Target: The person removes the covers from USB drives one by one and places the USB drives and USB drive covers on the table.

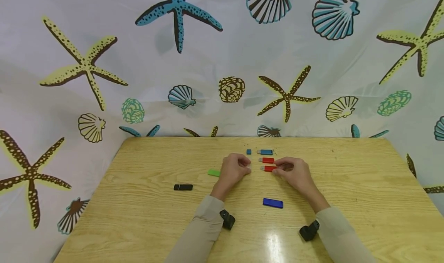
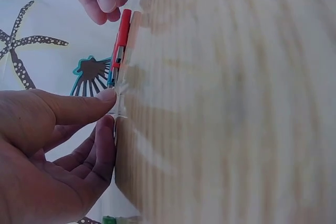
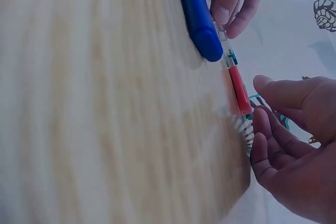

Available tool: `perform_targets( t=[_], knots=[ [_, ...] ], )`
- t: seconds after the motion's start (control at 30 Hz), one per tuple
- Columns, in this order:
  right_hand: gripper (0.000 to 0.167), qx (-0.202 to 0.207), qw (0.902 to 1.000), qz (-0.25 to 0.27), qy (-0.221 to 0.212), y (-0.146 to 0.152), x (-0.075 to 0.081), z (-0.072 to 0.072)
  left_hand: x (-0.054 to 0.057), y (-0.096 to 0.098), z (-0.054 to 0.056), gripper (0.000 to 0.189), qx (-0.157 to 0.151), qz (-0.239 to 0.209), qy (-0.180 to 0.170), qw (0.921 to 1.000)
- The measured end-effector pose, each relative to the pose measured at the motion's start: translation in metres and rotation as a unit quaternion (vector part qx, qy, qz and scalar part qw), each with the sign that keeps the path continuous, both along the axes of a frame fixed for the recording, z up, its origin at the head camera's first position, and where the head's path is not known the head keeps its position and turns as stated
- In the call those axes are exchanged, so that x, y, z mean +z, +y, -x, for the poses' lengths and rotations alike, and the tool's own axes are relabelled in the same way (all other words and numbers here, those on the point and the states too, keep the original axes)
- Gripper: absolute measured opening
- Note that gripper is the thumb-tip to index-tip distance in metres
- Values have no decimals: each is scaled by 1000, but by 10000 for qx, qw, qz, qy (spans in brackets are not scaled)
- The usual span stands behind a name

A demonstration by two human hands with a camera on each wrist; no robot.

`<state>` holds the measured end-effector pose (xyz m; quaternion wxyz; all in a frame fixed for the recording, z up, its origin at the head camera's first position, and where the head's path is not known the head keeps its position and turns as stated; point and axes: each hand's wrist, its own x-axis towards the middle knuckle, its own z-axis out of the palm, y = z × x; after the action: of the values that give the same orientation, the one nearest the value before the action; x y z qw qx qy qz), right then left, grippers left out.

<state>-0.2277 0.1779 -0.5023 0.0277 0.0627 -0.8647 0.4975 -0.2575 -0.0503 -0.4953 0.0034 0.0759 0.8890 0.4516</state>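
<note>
Two red USB drives are flanked by hands on the tabletop.
The left hand is narrowly parted at a clear piece, grip unclear; the right hand is slightly spread at the drives' ends.

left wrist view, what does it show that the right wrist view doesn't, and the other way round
Only the left wrist view: a bit of the green stick, at the bottom edge.

Only the right wrist view: the dark blue stick, large near the top.

Both: the left hand, the right hand, red on at least one stick, the wooden tabletop and the printed cloth.
</note>
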Motion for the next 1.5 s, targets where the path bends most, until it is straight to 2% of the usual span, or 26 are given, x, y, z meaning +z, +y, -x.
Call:
perform_targets(
  t=[0.3, 0.57, 0.8, 1.17, 1.4, 1.5],
  knots=[
    [27, 177, 9998, 129, -27, 4, 7, -13, 3, -7, -8, 17, -361, -465, -113, 9982],
    [31, 330, 9991, 226, 133, 8, 17, -29, 8, -11, -20, 20, -493, -667, -253, 9962],
    [34, 430, 9985, 254, 201, 12, 22, -43, 12, -16, -31, 23, -728, -919, -195, 9929],
    [38, 667, 9975, 210, -91, 10, 24, -64, 14, -23, -44, 30, -1039, -1199, -292, 9869],
    [40, 806, 9962, 6, -332, 11, 20, -71, 12, -21, -50, 31, -1349, -1294, -516, 9810],
    [40, 839, 9953, -106, -483, 10, 18, -73, 11, -19, -53, 32, -1378, -1276, -593, 9804]
  ],
)
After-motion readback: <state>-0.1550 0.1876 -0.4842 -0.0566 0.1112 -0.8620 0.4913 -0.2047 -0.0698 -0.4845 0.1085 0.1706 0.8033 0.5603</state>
